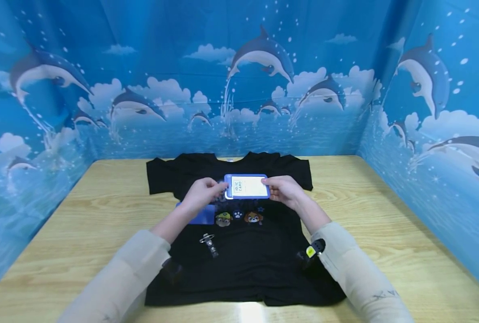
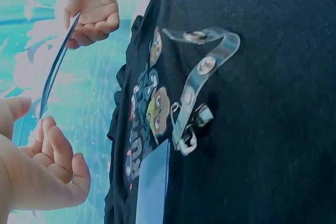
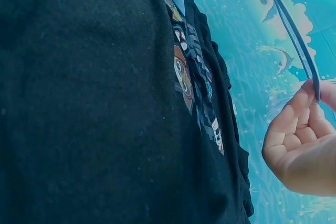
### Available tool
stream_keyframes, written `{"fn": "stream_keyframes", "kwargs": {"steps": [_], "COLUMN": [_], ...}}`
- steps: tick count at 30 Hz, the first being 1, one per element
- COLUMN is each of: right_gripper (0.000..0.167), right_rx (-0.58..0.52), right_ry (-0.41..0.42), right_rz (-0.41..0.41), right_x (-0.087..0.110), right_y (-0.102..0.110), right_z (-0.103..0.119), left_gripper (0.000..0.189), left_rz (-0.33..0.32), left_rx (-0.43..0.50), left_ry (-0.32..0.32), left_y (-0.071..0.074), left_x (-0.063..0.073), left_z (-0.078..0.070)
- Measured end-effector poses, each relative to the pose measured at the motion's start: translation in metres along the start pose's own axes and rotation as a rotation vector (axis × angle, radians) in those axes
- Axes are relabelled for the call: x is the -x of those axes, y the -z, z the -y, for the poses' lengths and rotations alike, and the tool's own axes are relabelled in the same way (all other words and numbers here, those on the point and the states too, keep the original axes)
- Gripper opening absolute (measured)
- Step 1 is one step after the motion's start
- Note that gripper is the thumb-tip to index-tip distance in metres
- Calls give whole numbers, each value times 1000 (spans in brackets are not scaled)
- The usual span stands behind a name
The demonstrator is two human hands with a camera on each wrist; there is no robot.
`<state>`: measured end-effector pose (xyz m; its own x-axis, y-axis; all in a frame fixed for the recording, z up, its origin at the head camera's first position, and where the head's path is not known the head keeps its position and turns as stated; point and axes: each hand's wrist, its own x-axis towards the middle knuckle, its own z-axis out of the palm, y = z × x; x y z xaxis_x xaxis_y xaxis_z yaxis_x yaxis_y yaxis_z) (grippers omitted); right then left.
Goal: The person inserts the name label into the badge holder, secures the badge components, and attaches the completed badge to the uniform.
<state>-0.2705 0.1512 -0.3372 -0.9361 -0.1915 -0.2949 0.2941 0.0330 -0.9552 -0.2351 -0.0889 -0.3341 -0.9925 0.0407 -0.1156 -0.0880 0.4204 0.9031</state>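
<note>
A blue-framed ID card holder (image 1: pixel 248 186) with a white insert lettered "ID/IC CARD" is held up sideways over a black T-shirt (image 1: pixel 239 264). My left hand (image 1: pixel 202 194) pinches its left end, and my right hand (image 1: pixel 285 190) pinches the right end between thumb and fingers. Edge-on, the same holder (image 2: pixel 58 69) looks thin and slightly bowed in the left wrist view. Below my left wrist, a clear strap clip (image 1: pixel 209 245) with snaps and a metal fastener lies on the shirt. A flat blue rectangular piece (image 1: pixel 203 215) rests on the shirt, partly hidden by my left forearm.
The shirt lies spread on a wood-grain table (image 1: pixel 385 215), with cartoon dog prints (image 1: pixel 223 219) on its front. A blue dolphin-patterned curtain (image 1: pixel 191 98) closes off the back and both sides. A dark wrist device (image 1: pixel 316 247) with a yellow patch sits at my right cuff.
</note>
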Motion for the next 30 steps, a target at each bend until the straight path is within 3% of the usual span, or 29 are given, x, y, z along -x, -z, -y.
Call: {"fn": "stream_keyframes", "kwargs": {"steps": [9,15,30], "right_gripper": [38,36,40], "right_rx": [22,27,45], "right_ry": [-9,-6,-27], "right_rz": [-3,-9,-6], "right_x": [2,2,2], "right_y": [6,8,9], "right_z": [0,0,-2], "left_gripper": [35,32,35], "left_rz": [-10,-23,-14], "left_rx": [5,17,-34], "left_ry": [44,20,44], "left_y": [17,36,71], "left_x": [1,3,3], "left_z": [7,15,46]}}
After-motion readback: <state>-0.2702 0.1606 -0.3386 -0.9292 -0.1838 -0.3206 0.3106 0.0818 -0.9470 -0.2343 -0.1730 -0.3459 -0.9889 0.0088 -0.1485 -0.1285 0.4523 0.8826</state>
